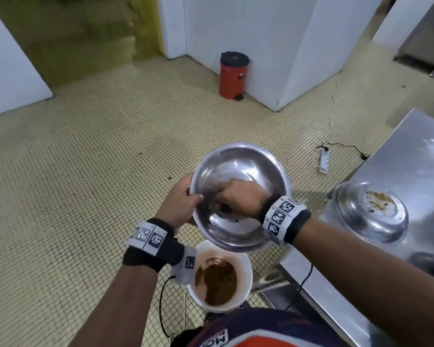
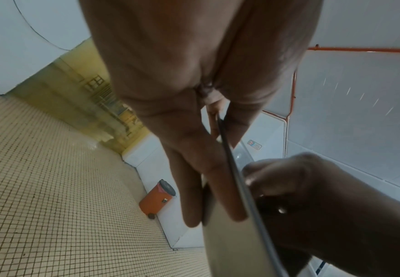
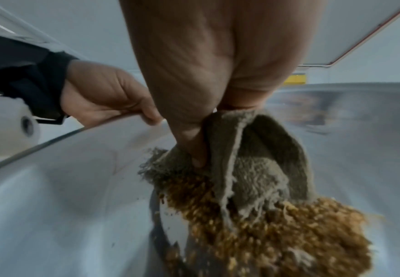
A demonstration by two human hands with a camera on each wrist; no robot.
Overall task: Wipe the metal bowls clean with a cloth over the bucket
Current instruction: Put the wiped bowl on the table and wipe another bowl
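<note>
Left hand [image 1: 179,204], right hand [image 1: 238,196]: both gripping.

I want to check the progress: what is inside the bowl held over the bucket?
Inside the held bowl, the right hand presses a grey cloth loaded with brown residue. The metal under the cloth is covered.

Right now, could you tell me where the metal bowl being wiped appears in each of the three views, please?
Head: the metal bowl is centre frame, above the white bucket.
Left wrist: its rim runs edge-on, centre to bottom, below the left hand.
Right wrist: its inside fills the lower frame under the cloth.
Shared landmark: the left hand gripping the rim shows in all three views.
</note>
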